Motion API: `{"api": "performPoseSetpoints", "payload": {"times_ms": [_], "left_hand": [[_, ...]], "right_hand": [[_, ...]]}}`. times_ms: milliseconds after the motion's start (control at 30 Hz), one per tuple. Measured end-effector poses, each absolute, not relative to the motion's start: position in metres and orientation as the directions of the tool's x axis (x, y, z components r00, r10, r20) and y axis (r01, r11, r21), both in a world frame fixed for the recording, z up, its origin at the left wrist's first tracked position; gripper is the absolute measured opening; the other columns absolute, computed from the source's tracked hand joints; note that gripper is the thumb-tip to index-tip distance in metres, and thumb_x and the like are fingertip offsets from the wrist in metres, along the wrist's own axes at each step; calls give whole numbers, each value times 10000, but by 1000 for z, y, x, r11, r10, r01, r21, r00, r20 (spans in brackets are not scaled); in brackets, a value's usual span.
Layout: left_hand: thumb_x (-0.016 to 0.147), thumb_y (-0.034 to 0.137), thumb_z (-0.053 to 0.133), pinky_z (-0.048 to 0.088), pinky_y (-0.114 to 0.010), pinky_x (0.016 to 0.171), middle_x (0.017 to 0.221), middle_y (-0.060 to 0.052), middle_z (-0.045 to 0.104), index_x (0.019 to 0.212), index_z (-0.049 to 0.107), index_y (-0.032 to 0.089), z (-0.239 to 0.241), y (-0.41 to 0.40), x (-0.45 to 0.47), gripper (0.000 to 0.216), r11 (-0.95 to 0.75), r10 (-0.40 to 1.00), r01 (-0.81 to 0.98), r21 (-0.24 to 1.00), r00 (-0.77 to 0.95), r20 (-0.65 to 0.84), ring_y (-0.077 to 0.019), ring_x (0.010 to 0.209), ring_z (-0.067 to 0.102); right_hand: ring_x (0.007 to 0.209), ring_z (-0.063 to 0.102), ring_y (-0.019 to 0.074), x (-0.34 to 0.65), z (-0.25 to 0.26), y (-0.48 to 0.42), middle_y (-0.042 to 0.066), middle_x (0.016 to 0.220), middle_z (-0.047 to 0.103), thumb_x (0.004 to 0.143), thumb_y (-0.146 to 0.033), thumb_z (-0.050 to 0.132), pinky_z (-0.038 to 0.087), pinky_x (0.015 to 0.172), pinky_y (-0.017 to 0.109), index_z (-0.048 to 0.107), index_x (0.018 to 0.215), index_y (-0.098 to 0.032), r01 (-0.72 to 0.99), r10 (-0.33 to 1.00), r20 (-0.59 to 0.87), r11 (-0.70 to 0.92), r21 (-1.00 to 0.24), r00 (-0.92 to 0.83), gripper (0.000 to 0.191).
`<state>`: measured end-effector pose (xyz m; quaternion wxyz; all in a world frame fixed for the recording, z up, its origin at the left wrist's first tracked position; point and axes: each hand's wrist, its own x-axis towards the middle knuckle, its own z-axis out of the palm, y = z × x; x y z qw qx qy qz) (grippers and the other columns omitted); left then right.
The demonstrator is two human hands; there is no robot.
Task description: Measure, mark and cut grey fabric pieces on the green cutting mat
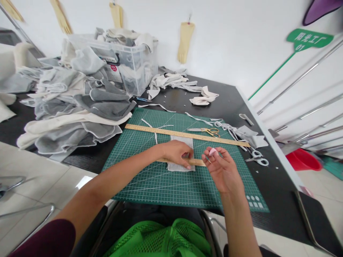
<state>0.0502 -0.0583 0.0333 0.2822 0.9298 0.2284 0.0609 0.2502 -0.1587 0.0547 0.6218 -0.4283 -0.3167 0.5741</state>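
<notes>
Left hand (177,154), thumb and fingers parted, bore down on the nearer yellow wooden ruler (197,162) across a light-grey fabric rectangle (180,167), I guessed against slipping on the green gridded mat (150,187); the right hand (222,166) pinched a small pale-pink piece (212,151).

Grey cloth (177,167); pink piece (212,151); green mat (150,189) (white-gridded)

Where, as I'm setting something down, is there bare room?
Bare: the green mat between its near edge and the grey cloth; the black tabletop right of the mat, nearer than the pale-handled scissors. Crowded: the mat's middle, with left hand and right hand, and the tabletop's left, under the cloth heap and clear box.
</notes>
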Motion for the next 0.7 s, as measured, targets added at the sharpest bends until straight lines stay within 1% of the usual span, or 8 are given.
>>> {"api": "performPoseSetpoints", "payload": {"times_ms": [67, 133, 200, 267, 333, 400, 533, 700], "left_hand": [[766, 591, 730, 329, -270, 610, 887, -10, 695, 1014, 680, 237, 34, -64, 54, 435, -759, 506, 444, 477, 863, 0, -185, 774, 618], [773, 599, 719, 342, -279, 628, 886, -16, 692, 1007, 668, 239, 34, -68, 57, 432, -773, 524, 468, 428, 851, 16, -204, 810, 623], [773, 611, 708, 357, -291, 633, 877, -24, 687, 973, 663, 232, 32, -70, 59, 431, -789, 520, 467, 399, 853, 30, -214, 817, 624], [791, 568, 696, 374, -301, 640, 873, -28, 684, 931, 660, 224, 30, -70, 60, 373, -808, 509, 455, 374, 859, 53, -216, 820, 628], [810, 500, 685, 393, -307, 655, 889, -29, 689, 919, 662, 223, 29, -68, 59, 298, -823, 502, 448, 349, 862, 76, -215, 832, 636], [821, 464, 678, 409, -308, 674, 924, -32, 699, 936, 671, 227, 27, -66, 58, 264, -836, 494, 444, 322, 865, 91, -219, 858, 646], [852, 468, 659, 427, -320, 701, 930, -45, 700, 958, 674, 217, 25, -60, 54, 273, -848, 512, 477, 231, 850, 123, -233, 877, 651], [920, 516, 591, 440, -356, 738, 923, -80, 681, 938, 657, 174, 22, -48, 46, 349, -824, 566, 559, 94, 803, 184, -249, 874, 632]], "right_hand": [[786, 611, 137, 250, 52, -156, -17, 902, 640, 738, -290, 825, 512, 745, 312, 582, 905, -250, -513, 981, -167, -92, -854, 103, 298], [635, 501, 101, 250, 49, -156, -54, 754, 537, 766, -331, 808, 438, 619, 248, 566, 860, -238, -431, 983, -145, -82, -898, 115, 276], [567, 403, 99, 249, 46, -159, -78, 660, 427, 799, -345, 783, 347, 553, 233, 561, 840, -238, -163, 994, -55, -39, -986, 97, 251], [589, 420, 117, 249, 46, -164, -73, 649, 422, 801, -289, 775, 335, 575, 249, 600, 848, -241, 247, 999, 31, 40, -968, -40, 187], [697, 521, 151, 249, 47, -168, -40, 730, 532, 801, -207, 751, 384, 667, 279, 656, 879, -244, 587, 977, 38, 157, -794, -210, 129], [848, 600, 197, 249, 48, -171, 5, 899, 637, 818, -155, 711, 418, 770, 313, 694, 965, -252, 765, 958, 9, 235, -599, -287, 178], [1013, 640, 245, 253, 44, -170, 60, 1110, 668, 858, -154, 677, 445, 848, 326, 678, 1200, -276, 868, 943, -36, 288, -405, -330, 363], [891, 635, 199, 254, 40, -165, 52, 978, 632, 934, -186, 614, 443, 795, 289, 741, 1047, -242, 877, 915, -43, 371, -305, -402, 178]]}}
